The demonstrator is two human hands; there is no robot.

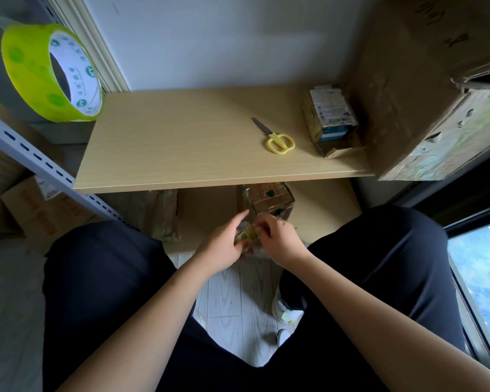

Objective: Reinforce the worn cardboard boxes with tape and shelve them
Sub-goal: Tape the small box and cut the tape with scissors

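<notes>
Below the wooden shelf board (181, 142), my left hand (224, 247) grips a small roll of yellow-green tape (245, 236). My right hand (275, 239) pinches at the tape, its fingertips curled at the roll's edge. Just behind both hands a small cardboard box (269, 200) wrapped in clear tape stands on the lower shelf. A small worn box (330, 120) with a white label lies on the board at the right. A big yellow-green tape roll (40, 72) sits on the metal rack at the upper left.
Yellow-handled scissors (276, 137) lie on the board beside the labelled box. A large cardboard box (436, 89) fills the right side. More cartons (34, 205) stand under the grey rack rail (40, 162) at the left. My knees flank the floor (238, 301).
</notes>
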